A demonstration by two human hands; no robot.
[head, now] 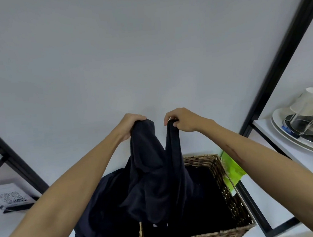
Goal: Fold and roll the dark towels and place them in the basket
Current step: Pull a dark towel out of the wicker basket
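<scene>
Two hands hold one dark towel (152,176) raised above the desk (7,226): my left hand (132,125) is clenched on a bunched corner, and my right hand (180,120), just beside it, pinches a second gathered edge. Below both hands the cloth hangs in uneven folds, its lower part draped over the near rim of the wicker basket (229,192) and into its dark interior, while more dark fabric lies heaped on the desk beneath my left forearm. Risks, as I judge them: the corners I hold may not be matching ones, giving a skewed fold; the hanging end could snag on the weave and drag the basket along; the trailing cloth could tangle with the heap below.
</scene>
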